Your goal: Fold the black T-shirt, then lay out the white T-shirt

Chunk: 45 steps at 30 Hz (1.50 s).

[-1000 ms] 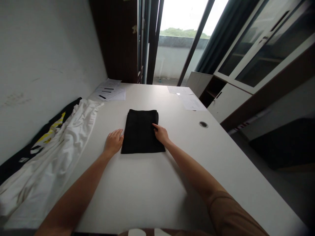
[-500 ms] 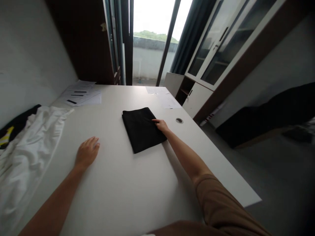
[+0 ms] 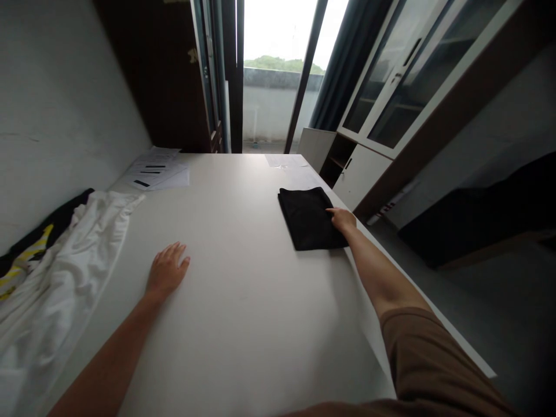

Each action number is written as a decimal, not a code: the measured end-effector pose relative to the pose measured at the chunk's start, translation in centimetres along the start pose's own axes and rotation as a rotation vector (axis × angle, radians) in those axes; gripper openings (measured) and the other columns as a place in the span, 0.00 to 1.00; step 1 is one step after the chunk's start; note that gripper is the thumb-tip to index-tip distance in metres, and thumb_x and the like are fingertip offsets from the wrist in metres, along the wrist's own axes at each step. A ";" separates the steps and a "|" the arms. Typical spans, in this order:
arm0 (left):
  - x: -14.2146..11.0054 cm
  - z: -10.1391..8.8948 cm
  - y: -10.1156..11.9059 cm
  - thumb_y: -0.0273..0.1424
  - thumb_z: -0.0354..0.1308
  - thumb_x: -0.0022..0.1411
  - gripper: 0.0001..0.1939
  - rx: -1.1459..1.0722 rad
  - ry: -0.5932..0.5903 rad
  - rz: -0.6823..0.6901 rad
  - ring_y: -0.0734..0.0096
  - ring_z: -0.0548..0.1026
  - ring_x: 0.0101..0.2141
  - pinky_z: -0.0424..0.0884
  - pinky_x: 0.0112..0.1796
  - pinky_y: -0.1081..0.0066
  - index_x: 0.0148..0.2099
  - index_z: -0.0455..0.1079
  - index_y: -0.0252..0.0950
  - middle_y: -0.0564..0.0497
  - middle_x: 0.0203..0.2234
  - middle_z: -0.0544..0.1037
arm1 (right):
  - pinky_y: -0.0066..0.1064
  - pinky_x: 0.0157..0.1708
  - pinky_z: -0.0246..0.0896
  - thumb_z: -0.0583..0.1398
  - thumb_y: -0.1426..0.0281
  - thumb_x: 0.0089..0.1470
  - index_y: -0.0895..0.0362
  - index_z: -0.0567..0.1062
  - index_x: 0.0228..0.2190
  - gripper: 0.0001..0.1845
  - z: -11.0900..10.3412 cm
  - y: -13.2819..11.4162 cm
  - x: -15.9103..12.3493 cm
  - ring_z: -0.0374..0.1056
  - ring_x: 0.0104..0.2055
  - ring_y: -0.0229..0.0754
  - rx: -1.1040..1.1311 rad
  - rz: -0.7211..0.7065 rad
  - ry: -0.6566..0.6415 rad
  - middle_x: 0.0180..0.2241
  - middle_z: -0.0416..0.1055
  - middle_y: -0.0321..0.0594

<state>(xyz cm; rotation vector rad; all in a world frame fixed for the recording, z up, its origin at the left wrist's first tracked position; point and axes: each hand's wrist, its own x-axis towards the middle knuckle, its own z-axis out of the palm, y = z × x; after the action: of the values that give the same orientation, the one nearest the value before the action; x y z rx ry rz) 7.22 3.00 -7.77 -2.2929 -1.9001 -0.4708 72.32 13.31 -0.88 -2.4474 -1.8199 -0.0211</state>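
Observation:
A folded black cloth (image 3: 307, 223) lies on the white table (image 3: 226, 301), close to its right edge. My right hand (image 3: 343, 220) grips the cloth's right side, one finger stretched over the top and the other fingers partly hidden. Well to the left, my left hand (image 3: 169, 267) rests flat on the tabletop with its fingers apart and nothing in it.
Rumpled white fabric (image 3: 93, 243) lies along the left side, beside a black and yellow piece (image 3: 28, 260). Printed papers (image 3: 158, 172) are at the back left, with more sheets (image 3: 293, 168) at the back right. A glass-doored cabinet (image 3: 391, 81) stands beyond the right edge.
The folded black cloth has slid right across the table with my right hand, from the middle to near the right edge. My left hand has stayed nearly in place; the view has shifted slightly.

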 end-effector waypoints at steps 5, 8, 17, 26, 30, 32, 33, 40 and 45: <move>0.0 -0.2 0.3 0.41 0.45 0.70 0.28 0.005 -0.008 -0.003 0.52 0.67 0.63 0.60 0.64 0.50 0.64 0.69 0.34 0.38 0.64 0.70 | 0.40 0.57 0.63 0.52 0.75 0.64 0.47 0.74 0.61 0.28 -1.1 2.9 0.7 0.70 0.56 0.50 -0.042 0.041 -0.010 0.63 0.68 0.42; -0.1 -0.2 0.3 0.41 0.45 0.70 0.27 0.004 -0.010 -0.009 0.52 0.66 0.64 0.59 0.64 0.50 0.64 0.68 0.35 0.39 0.64 0.70 | 0.40 0.60 0.61 0.50 0.76 0.65 0.50 0.72 0.63 0.29 -1.5 3.8 1.0 0.66 0.61 0.50 -0.030 0.035 0.011 0.67 0.62 0.43; -0.1 -0.1 0.3 0.42 0.45 0.70 0.28 0.005 -0.024 -0.015 0.50 0.65 0.64 0.58 0.64 0.49 0.65 0.68 0.34 0.38 0.64 0.69 | 0.46 0.66 0.53 0.54 0.60 0.68 0.57 0.69 0.64 0.28 1.9 -3.8 -2.4 0.50 0.71 0.56 0.010 -0.211 0.114 0.71 0.52 0.51; 0.0 -0.2 0.3 0.40 0.47 0.71 0.26 0.006 -0.043 -0.028 0.52 0.64 0.65 0.58 0.64 0.49 0.65 0.67 0.37 0.40 0.65 0.68 | 0.57 0.68 0.41 0.49 0.56 0.69 0.51 0.60 0.69 0.32 5.0 -9.1 -7.1 0.47 0.72 0.56 -0.023 -0.193 0.024 0.71 0.52 0.50; -0.3 -1.0 1.3 0.38 0.49 0.71 0.25 0.010 -0.051 -0.057 0.54 0.64 0.66 0.56 0.66 0.51 0.66 0.67 0.37 0.41 0.66 0.68 | 0.54 0.68 0.42 0.46 0.60 0.70 0.52 0.60 0.69 0.31 5.2 -7.9 -6.4 0.49 0.72 0.53 -0.038 -0.190 0.035 0.71 0.54 0.49; -0.3 -1.3 1.7 0.38 0.50 0.71 0.25 0.002 -0.074 -0.069 0.54 0.64 0.66 0.56 0.66 0.52 0.66 0.68 0.37 0.41 0.66 0.68 | 0.55 0.68 0.42 0.45 0.61 0.69 0.52 0.60 0.69 0.31 5.9 -7.1 -5.6 0.49 0.72 0.52 -0.039 -0.184 0.046 0.71 0.55 0.49; -0.3 -1.4 1.7 0.38 0.51 0.71 0.25 -0.003 -0.086 -0.070 0.54 0.64 0.66 0.56 0.66 0.52 0.66 0.68 0.37 0.41 0.66 0.67 | 0.55 0.68 0.42 0.45 0.60 0.69 0.53 0.61 0.69 0.31 6.4 -6.7 -5.1 0.49 0.72 0.53 -0.034 -0.182 0.054 0.70 0.55 0.50; -0.7 -4.2 -4.5 0.38 0.54 0.69 0.24 0.142 0.007 -0.295 0.43 0.59 0.67 0.55 0.64 0.42 0.64 0.70 0.37 0.37 0.67 0.64 | 0.57 0.68 0.44 0.41 0.59 0.67 0.58 0.62 0.69 0.35 7.1 -5.1 -4.0 0.50 0.72 0.56 0.011 -0.184 0.084 0.70 0.56 0.54; -2.9 -7.3 -11.7 0.42 0.52 0.68 0.26 0.283 0.041 -0.558 0.42 0.71 0.56 0.67 0.55 0.48 0.61 0.71 0.31 0.30 0.55 0.75 | 0.57 0.68 0.44 0.40 0.60 0.66 0.58 0.61 0.69 0.36 6.7 -3.8 -5.3 0.51 0.72 0.57 0.049 -0.148 0.118 0.68 0.57 0.56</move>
<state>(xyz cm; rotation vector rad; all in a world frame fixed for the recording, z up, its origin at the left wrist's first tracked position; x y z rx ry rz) -5.77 0.53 -2.98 -1.5558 -2.3950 -0.2707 66.89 9.87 -7.68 -2.2232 -1.9219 -0.1261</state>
